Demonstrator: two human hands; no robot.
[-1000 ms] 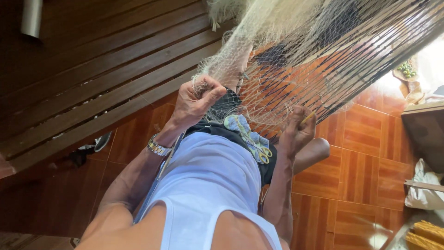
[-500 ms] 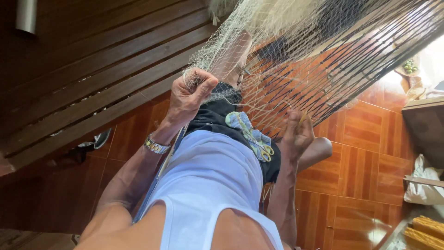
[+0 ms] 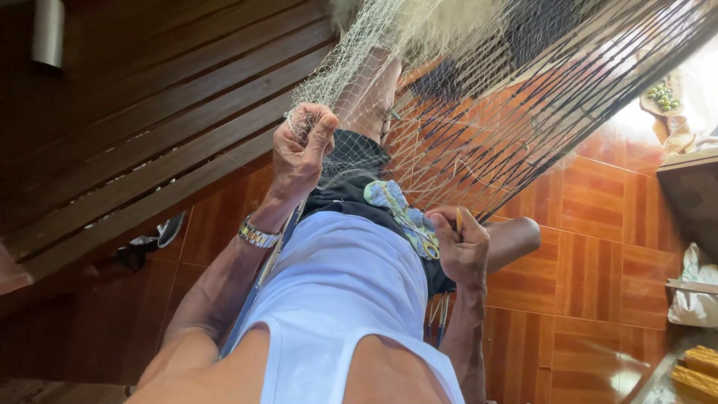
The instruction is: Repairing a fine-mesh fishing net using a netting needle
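A pale fishing net [image 3: 419, 82] hangs in front of me and drapes over my raised leg. My left hand [image 3: 301, 150], with a metal watch on the wrist, is closed around a bunch of the net's mesh at upper centre. Lower down, my right hand [image 3: 461, 247] pinches a thin yellow netting needle [image 3: 458, 221] by the net's lower edge, just above my knee [image 3: 516, 239]. A white sleeveless top and dark patterned shorts fill the middle of the view.
A dark wooden slatted wall [image 3: 149, 127] runs along the left. Orange-brown floor tiles [image 3: 591, 284] lie on the right. A white bag [image 3: 692, 288] and yellow items [image 3: 699, 366] sit at the right edge, with a plate of green fruit [image 3: 660, 96] at upper right.
My left hand has risen and moved left, pulling the gathered mesh up. My right hand has closed on the yellow needle and lifted slightly.
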